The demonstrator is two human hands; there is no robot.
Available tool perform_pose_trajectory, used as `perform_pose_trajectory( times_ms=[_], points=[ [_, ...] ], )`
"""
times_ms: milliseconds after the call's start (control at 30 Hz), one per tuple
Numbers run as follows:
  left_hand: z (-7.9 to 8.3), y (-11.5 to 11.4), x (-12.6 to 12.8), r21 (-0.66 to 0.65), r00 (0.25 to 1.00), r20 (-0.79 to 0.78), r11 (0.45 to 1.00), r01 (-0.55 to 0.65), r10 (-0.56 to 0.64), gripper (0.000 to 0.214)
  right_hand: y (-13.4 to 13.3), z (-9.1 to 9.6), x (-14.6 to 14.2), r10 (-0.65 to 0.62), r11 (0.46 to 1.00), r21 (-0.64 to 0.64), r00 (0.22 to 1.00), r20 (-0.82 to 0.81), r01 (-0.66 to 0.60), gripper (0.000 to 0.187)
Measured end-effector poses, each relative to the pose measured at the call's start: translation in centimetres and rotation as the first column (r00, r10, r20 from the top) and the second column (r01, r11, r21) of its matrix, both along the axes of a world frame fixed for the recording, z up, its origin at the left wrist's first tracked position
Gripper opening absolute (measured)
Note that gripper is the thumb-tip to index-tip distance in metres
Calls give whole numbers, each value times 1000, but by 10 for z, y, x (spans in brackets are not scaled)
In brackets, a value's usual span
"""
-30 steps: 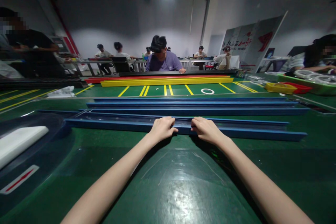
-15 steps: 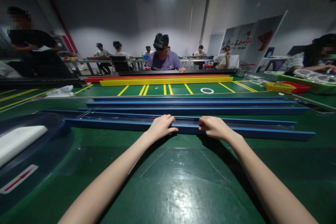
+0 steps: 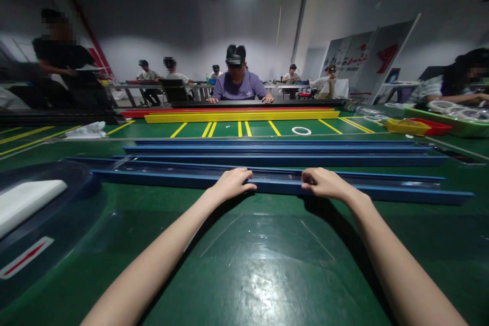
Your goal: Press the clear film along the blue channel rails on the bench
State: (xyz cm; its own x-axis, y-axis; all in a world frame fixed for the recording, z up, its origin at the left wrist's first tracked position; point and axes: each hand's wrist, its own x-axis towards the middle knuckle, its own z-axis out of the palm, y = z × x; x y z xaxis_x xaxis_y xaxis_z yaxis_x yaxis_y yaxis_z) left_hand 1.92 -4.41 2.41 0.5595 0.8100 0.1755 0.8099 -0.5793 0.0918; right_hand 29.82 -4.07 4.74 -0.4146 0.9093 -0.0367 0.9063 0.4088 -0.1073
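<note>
The nearest long blue channel (image 3: pixel 275 186) lies across the green table in front of me, its trough lined with something clear and shiny. My left hand (image 3: pixel 234 183) is closed over its near wall, thumb in front and fingers over the top edge. A little to the right, my right hand (image 3: pixel 324 183) grips the same wall, with curled fingers reaching into the trough. At the channel's left end sits a large, round, see-through dark blue thing (image 3: pixel 82 229), with a white bar (image 3: pixel 30 206) on top. More blue channels (image 3: pixel 290 159) lie parallel just behind.
Beyond them are a yellow channel (image 3: pixel 240 116), a white ring (image 3: pixel 301 131) and yellow tape lines. Coloured trays (image 3: pixel 451 121) with white rings stand at right. Across the table a co-worker (image 3: pixel 240 84) rests both hands on a black channel (image 3: pixel 255 104). Crumpled plastic (image 3: pixel 86 130) lies left.
The nearest blue channel has slid slightly to the right. My right hand has moved right with it, while my left hand stays nearly in place. A standing person at left has shifted right.
</note>
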Motion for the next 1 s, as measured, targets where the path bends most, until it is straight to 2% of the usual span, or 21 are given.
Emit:
perform_pose_trajectory(
  times_ms=[267,1000],
  points=[
    [1,0,0,2,999,-44,1000,26,-26,29,5,-6,3,29,995,-98,995,-92,-38,19],
    [2,2,0,9,998,-51,1000,22,-21,38,4,-6,3,33,991,-124,989,-144,-51,20]
  ],
)
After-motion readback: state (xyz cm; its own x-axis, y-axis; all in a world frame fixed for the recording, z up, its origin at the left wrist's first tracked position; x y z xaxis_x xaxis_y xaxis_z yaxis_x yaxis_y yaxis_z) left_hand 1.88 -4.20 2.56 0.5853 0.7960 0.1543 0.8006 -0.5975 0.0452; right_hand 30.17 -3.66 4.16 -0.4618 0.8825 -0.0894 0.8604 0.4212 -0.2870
